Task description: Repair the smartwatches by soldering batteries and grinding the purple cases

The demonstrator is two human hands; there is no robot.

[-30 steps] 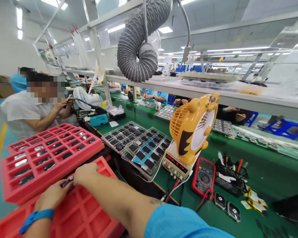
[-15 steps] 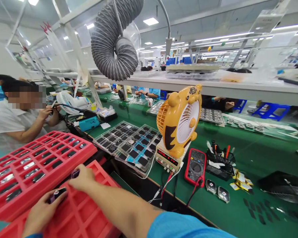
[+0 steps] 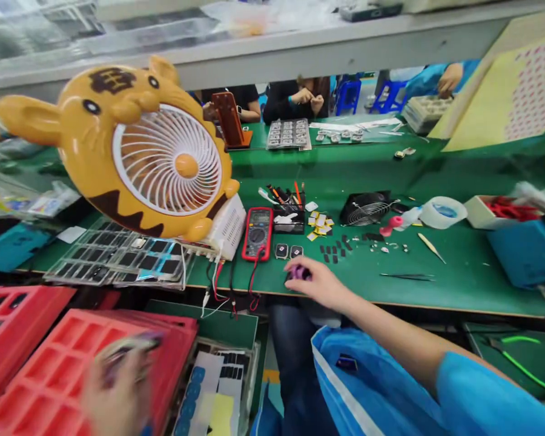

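My right hand point(image 3: 317, 280) is closed on a small dark watch body point(image 3: 298, 274) with a purple sheen, over the front of the green bench. Just beyond it lie two square watch bodies point(image 3: 289, 251) with small stickers on them. My left hand point(image 3: 118, 381) is smeared by motion above a red foam tray point(image 3: 63, 369). Its fingers are round another dark, purplish watch body point(image 3: 111, 366), blurred too. The tray pockets in sight beside that hand hold nothing.
A tiger-shaped fan point(image 3: 91, 163) stands on a power supply point(image 3: 227, 233) beside a red multimeter point(image 3: 257, 233). Tweezers point(image 3: 407, 277), small dark strips point(image 3: 336, 249) and a tool holder point(image 3: 289, 215) are on the bench. Co-workers' hands point(image 3: 307, 100) show across it.
The view has swung right and down. My right hand has left the red trays with its watch body and is now over the bench. My left hand remains above the tray.
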